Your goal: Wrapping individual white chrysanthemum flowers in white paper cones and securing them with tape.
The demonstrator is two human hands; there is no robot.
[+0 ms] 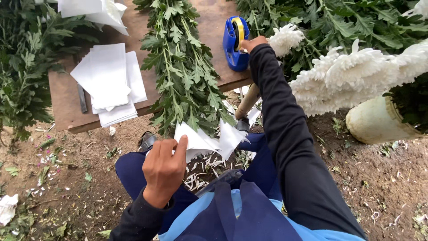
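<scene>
We see our left hand [164, 169] low in the view, above the knee, with its grip pinched on a white paper wrap [203, 142]: the thumb lies on top of the paper edge and the other fingers are curled under it. The paper wraps the lower end of a leafy green flower bunch [183, 67], which lies across the brown worktop [67, 105] and hangs over its front edge.

Our right arm in a dark sleeve stretches forward to a blue tape dispenser [235, 42] with a yellow roll, standing near the worktop edge. The right hand [252, 43] touches the dispenser at its side; only a small part of the hand shows, so we cannot tell how far its grip is closed.

A stack of white paper sheets [109, 82] lies on the left part of the worktop. White chrysanthemum heads [352, 73] lie at the right, beside a pale cylinder [376, 121].
</scene>
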